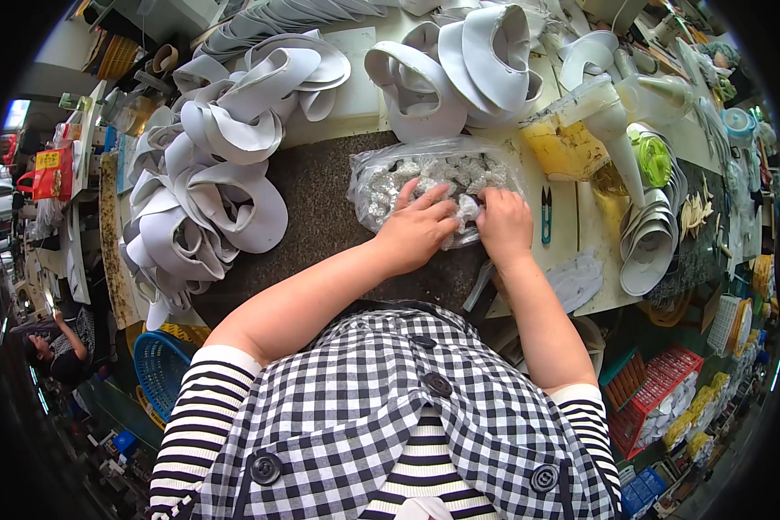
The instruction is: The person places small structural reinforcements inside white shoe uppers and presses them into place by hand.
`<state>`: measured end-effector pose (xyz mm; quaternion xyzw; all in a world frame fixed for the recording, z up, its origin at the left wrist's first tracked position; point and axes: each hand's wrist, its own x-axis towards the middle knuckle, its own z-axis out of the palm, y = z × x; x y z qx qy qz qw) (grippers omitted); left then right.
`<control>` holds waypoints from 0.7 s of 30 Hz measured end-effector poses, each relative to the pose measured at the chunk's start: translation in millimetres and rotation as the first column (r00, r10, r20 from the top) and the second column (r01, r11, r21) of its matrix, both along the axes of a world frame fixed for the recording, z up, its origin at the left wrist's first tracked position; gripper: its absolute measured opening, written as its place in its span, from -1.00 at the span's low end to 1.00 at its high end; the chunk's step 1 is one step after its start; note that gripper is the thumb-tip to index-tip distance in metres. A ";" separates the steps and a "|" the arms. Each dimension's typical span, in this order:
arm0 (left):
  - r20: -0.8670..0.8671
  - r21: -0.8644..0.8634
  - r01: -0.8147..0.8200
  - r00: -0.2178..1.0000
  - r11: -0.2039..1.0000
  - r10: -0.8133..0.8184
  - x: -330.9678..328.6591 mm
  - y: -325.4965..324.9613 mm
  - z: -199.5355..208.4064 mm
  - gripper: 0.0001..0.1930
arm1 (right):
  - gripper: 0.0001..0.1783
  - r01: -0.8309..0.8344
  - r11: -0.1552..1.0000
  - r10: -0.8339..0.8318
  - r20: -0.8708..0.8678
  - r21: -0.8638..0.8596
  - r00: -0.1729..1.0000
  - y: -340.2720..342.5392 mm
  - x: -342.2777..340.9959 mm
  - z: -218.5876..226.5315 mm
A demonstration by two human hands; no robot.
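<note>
A clear plastic bag (364, 165) full of small silvery-white crinkled pieces (425, 166) lies on a dark speckled board (316, 195). My left hand (414, 234) rests over the near side of the bag, its fingers spread and touching the contents. At the bag's right side, my right hand (505, 225) has its fingers curled inward; whatever they pinch is hidden. Between the two hands shows a whitish crumpled bit (468, 211), and I cannot tell whether it is held. Just right of my right hand lies a pair of thread snips (546, 215).
White curved visor-like pieces (238, 204) pile up at left; more stand in a stack (494, 61) behind the bag. A yellow-stained plastic container (568, 147) with a white nozzle bottle (611, 126) is at right, near nested white pieces (646, 251). A red crate (659, 390) sits below the table.
</note>
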<state>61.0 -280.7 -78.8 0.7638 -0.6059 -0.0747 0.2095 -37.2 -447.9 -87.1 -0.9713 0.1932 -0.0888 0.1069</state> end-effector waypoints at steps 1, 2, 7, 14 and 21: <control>0.025 0.067 -0.008 1.000 0.998 0.006 1.7 3.4 1.3 -0.89 | -0.80 0.017 0.999 -0.015 -0.036 0.035 0.999 -1.3 -1.1 1.2; 0.025 0.066 -0.007 1.000 0.998 0.005 3.3 6.3 1.0 -0.89 | -0.80 0.018 0.999 -0.017 -0.037 0.034 0.999 -4.3 -3.4 -1.0; 0.006 0.047 -0.056 0.998 0.997 0.056 5.7 15.5 1.4 -0.94 | -0.86 0.019 0.974 -0.041 0.095 0.225 0.995 -8.1 -13.5 -4.0; -0.167 -0.050 -0.133 0.978 0.990 0.123 2.1 13.8 5.2 -0.90 | -0.85 -0.023 0.901 -0.063 0.185 0.433 0.981 -4.7 -10.5 13.1; -0.345 -0.202 -0.333 0.904 0.921 0.251 -1.3 1.6 18.7 -0.76 | -0.89 0.041 0.427 -0.292 0.095 0.903 0.952 14.6 -1.4 27.9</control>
